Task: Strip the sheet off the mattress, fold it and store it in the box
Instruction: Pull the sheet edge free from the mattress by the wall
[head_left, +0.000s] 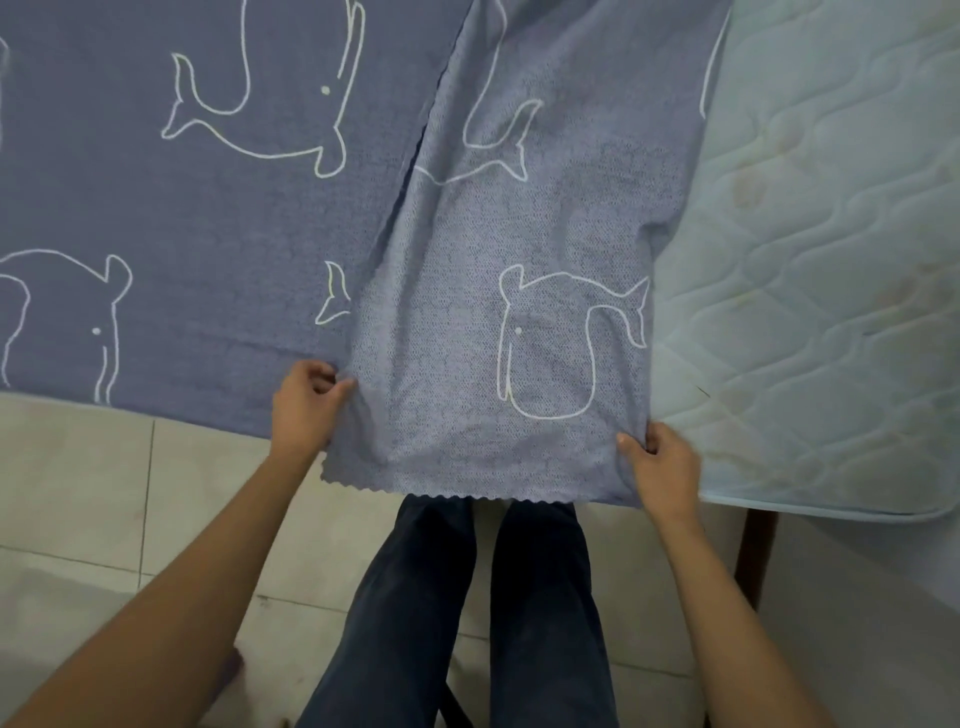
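Left hand (306, 402) and right hand (662, 467) each pinch an edge of the turned-back flap of the blue-grey fabric sheet with white whale outlines (545, 218). The sheet lies on the pale quilted mattress (810, 249), whose right side is bare. Risk: an uneven pull skews the fold, or slack drops the hem onto the tiled floor (78, 493). No box is in view, and the sheet's far end is cut off.

Floor (78, 493): large pale cream tiles, thin dark grout lines, a few faint smudges. At right, a dark brown wooden leg (756, 561) stands upright on it. Light soft, even.
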